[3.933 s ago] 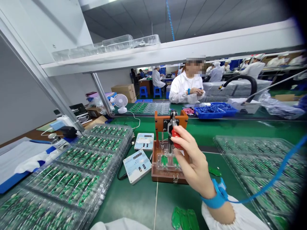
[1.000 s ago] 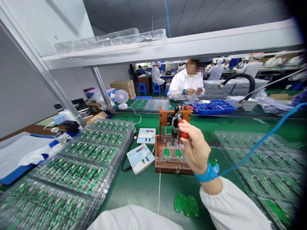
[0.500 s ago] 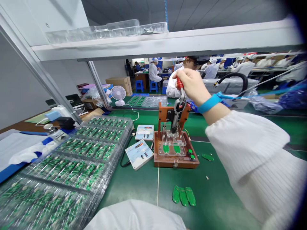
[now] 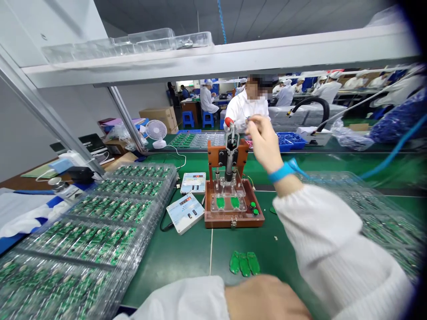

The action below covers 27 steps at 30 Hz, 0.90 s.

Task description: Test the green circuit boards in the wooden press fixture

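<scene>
My right hand [image 4: 265, 144], with a blue wrist strap [image 4: 283, 171], is off the red-tipped lever [image 4: 228, 121] of a toggle press and just right of it. Its fingers are loosely bent and apart. The press has an orange frame [image 4: 213, 155] on a brown wooden base [image 4: 218, 221]. Two green circuit boards [image 4: 220, 202] sit in its clear fixture, below the raised clear plate. My left hand [image 4: 267, 298] is blurred at the bottom edge, with its fingers hidden. Just beyond it, three green boards [image 4: 244, 264] lie side by side on the mat.
Clear trays of circuit boards [image 4: 106, 238] are stacked on the left, and another tray [image 4: 383, 213] lies right. Two white counter boxes [image 4: 185, 212] stand beside the press. Overhead runs a white shelf [image 4: 233, 58]. A person in white [image 4: 248, 104] sits opposite, beyond a small fan [image 4: 156, 131].
My right hand has let go of the red lever and moved down and to its right. My left hand has come into view at the bottom. The view has shifted rightward.
</scene>
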Tool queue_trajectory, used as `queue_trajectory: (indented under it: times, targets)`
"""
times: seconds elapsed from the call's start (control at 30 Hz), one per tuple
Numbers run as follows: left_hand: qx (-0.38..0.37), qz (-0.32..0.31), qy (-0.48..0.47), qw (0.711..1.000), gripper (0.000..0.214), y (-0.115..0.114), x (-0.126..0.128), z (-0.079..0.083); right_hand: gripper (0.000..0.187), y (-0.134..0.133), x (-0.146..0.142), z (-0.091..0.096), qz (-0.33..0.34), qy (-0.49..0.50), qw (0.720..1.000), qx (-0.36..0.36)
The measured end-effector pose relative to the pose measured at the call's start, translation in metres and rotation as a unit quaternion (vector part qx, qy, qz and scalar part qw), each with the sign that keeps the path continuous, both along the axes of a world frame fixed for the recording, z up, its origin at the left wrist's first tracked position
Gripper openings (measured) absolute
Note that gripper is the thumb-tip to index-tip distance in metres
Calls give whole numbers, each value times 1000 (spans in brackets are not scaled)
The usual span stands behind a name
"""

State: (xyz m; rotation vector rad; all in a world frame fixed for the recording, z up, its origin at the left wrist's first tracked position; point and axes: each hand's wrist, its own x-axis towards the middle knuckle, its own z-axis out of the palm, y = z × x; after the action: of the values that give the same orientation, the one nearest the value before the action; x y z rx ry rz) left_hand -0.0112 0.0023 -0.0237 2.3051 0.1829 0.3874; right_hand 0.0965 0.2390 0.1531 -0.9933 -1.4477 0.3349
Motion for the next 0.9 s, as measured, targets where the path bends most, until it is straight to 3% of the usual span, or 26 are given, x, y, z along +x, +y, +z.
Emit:
queue_trajectory:
  times: [0.07, 0.13, 0.23, 0.33, 0.5, 0.63, 0.8, 0.9]
  targets:
    - [66, 188, -58, 978, 22, 15, -28, 22, 25, -30, 19, -43, -32, -3, 999, -11]
    - [76, 375, -102, 918, 19, 35, -58, 40, 25, -60, 29, -88, -25, -55, 997, -54]
    - [132, 521, -75, 840, 15, 71, -94, 50, 25, -94, 22, -137, 21, -116, 990, -83]
    - [177, 553, -8, 814, 21, 102, -106, 43, 27, -107, 4, -157, 51, -156, 982, -97]
    - [188, 543, 10, 818, 22, 121, -98, 32, 21, -99, -6, -154, 80, -159, 976, -127]
    - [152, 559, -77, 811, 19, 114, -96, 29, 20, -102, 2, -148, 117, -111, 972, -169]
    - [97, 608, -166, 771, 15, 93, -96, 21, 21, -129, 2, -147, 177, -23, 957, -229]
    - [86, 590, -201, 777, 13, 81, -94, 19, 21, -145, -3, -143, 206, 11, 948, -244]
